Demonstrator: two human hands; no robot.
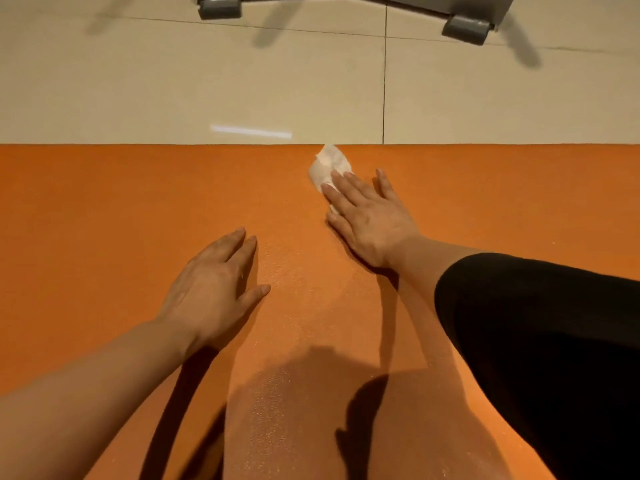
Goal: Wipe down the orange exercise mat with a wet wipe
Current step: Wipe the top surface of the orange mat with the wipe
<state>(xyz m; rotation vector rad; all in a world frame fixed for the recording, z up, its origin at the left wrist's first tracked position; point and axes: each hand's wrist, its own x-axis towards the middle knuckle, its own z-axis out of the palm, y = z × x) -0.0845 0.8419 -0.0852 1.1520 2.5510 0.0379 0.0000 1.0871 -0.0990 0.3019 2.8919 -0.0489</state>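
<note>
We are pressing the wet wipe (329, 168) flat under our right hand (367, 216), fingers straight, at twelve o'clock by the orange exercise mat's (104, 209) far edge. Our left hand (214, 285) is resting open at seven o'clock from it, and we are judging the unwiped stretch runs along the mat's long axis, three to nine.

one orange mat (104, 209), one wet wipe (327, 166), two hands (214, 289) (367, 220), two grey feet (220, 6) (467, 27)

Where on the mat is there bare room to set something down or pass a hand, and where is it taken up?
The orange mat is bare left of the left hand, out to the frame edge, and to the right of the right hand. A narrow strip lies open between the hands. The middle is crowded: right hand pressing the wet wipe near the far edge, the left resting flat.
</note>
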